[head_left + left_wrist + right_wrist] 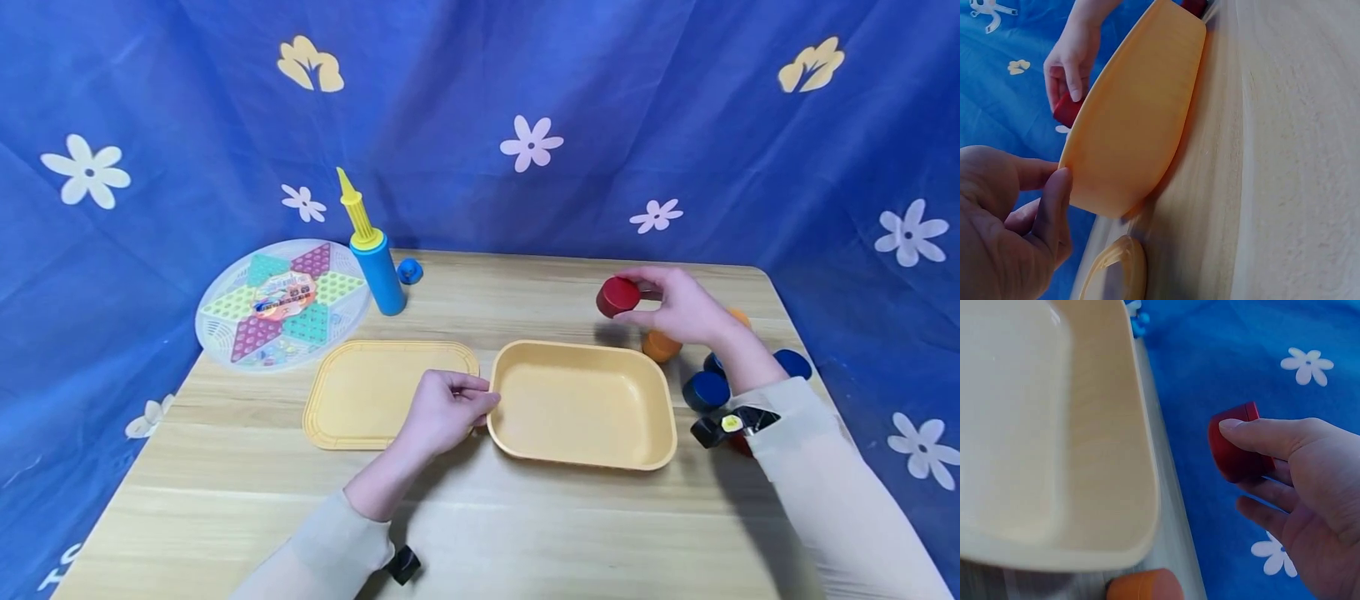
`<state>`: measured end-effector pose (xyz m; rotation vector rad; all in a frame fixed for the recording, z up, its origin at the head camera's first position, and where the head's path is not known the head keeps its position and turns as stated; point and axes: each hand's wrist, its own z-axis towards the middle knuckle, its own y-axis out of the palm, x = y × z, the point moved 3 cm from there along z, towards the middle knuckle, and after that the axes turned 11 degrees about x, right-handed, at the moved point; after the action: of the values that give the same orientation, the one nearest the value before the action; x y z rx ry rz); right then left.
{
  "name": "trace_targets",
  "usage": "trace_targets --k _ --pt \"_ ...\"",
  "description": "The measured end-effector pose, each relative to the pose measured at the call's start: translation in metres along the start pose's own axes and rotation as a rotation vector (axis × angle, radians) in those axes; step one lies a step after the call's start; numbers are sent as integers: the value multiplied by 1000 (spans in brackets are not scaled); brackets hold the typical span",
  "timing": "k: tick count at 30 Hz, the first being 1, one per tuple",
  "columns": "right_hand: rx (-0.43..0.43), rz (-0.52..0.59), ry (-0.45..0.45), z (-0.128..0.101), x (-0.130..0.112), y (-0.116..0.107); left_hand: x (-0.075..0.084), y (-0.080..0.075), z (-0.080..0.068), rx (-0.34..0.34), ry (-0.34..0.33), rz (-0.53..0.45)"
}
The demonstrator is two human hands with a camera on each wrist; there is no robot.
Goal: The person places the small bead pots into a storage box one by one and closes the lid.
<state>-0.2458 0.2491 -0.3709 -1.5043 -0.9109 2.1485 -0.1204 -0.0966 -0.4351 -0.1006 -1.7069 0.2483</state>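
Note:
A yellow, rounded rectangular plastic box (581,404) stands without a cover at the middle of the table. My left hand (450,410) pinches its left rim between thumb and fingers, as the left wrist view also shows. Above the table, behind the box's right end, my right hand (675,307) holds a small red round tin (618,297) between thumb and fingers. In the right wrist view the tin (1238,444) hangs beside the box wall. A flat yellow lid (375,392) lies left of the box, partly behind my left hand.
Orange tins (662,345) and dark blue tins (706,391) stand right of the box, partly covered by my right arm. At the back left are a blue and yellow hand pump (381,271), a small blue cap (409,271) and a round Chinese checkers board (285,304).

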Motion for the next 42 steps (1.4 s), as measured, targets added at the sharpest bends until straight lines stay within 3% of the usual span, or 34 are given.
trace_targets --k 9,14,31,38,42 --pt "-25 76 -14 -9 -20 11 -2 2 3 22 19 -59" --pt "-48 100 -54 -15 -28 23 -3 1 4 21 -11 -86" --pt "-215 197 -147 -32 -59 91 -7 1 6 -1 -38 -85" --pt "-259 202 -95 -30 -63 119 -7 0 6 -9 -41 -82" --pt "-249 152 -101 -30 -64 135 -6 0 5 -12 -51 -94"
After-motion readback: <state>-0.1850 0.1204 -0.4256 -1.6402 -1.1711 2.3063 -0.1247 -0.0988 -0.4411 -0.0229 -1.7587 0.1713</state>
